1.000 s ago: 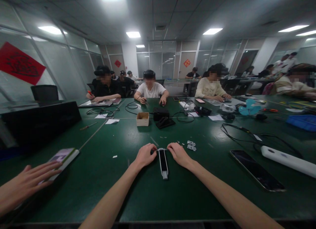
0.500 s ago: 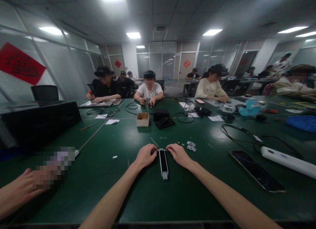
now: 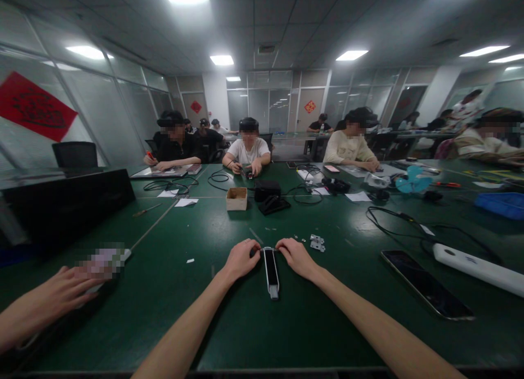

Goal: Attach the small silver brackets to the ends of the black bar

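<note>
A narrow black device with silver ends (image 3: 270, 272) lies lengthwise on the green table (image 3: 229, 324) in front of me. My left hand (image 3: 240, 258) rests at the left of its far end, fingers curled and pinched there. My right hand (image 3: 295, 256) mirrors it on the right side, fingertips pinched at the same end. Small silver metal parts (image 3: 316, 242) lie just beyond my right hand.
A black phone (image 3: 426, 283) and a white power strip (image 3: 477, 267) lie to the right. Another person's hand (image 3: 45, 302) rests on a phone at the left. A small cardboard box (image 3: 236, 198), black cases and cables sit farther back. Several people work across the table.
My hands stay at the far end of the device with almost no movement. The other person's hand at the left has shifted over the phone.
</note>
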Available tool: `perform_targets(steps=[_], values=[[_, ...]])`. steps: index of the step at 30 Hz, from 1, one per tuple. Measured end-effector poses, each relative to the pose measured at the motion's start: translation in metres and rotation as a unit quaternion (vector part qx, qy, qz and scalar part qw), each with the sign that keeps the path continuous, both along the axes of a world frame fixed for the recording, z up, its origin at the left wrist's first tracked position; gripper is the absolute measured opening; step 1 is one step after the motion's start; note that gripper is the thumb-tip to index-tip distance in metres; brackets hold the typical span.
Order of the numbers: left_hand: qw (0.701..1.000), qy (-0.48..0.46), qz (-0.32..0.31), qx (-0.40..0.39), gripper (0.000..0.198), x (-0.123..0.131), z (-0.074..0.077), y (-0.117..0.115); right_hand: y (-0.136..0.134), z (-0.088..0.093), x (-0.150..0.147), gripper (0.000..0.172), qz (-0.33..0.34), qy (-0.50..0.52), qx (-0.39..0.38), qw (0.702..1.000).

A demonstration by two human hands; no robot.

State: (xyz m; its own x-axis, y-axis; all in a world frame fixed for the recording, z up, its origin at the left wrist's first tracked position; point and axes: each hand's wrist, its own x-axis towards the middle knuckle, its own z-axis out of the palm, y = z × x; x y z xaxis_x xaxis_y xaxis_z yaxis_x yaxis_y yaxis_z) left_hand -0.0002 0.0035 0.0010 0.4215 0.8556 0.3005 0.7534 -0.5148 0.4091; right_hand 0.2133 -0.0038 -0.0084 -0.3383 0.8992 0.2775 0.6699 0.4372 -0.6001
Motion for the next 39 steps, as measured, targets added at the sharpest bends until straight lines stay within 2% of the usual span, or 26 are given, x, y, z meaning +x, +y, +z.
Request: perform_targets(steps=[7,13,24,32,39], values=[[1.0,-0.004,-0.003,-0.008,0.013,0.0003,0.0047,-0.0023,-0.0025,0.0034,-0.0008,0.021,-0.004,0.002,-0.007,1.0],[1.0,-0.002,-0.004,-0.008,0.013,0.0008,0.0058,-0.0037,0.0014,0.0006,-0.0019,0.021,0.0,-0.008,0.028,1.0],[1.0,-0.003,-0.01,0.005,0.013,-0.0015,0.001,-0.0007,-0.0045,0.0038,-0.001,0.018,-0.004,0.017,-0.008,1.0],[1.0,0.0,-0.002,-0.003,0.013,-0.0005,0.0031,-0.0016,-0.0029,0.0002,-0.0009,0.017,0.002,0.011,0.004,1.0],[1.0,-0.001,0.005,-0.016,0.014,-0.0008,0.008,-0.0047,-0.004,0.0048,-0.0058,0.019,0.011,-0.005,0.027,1.0]])
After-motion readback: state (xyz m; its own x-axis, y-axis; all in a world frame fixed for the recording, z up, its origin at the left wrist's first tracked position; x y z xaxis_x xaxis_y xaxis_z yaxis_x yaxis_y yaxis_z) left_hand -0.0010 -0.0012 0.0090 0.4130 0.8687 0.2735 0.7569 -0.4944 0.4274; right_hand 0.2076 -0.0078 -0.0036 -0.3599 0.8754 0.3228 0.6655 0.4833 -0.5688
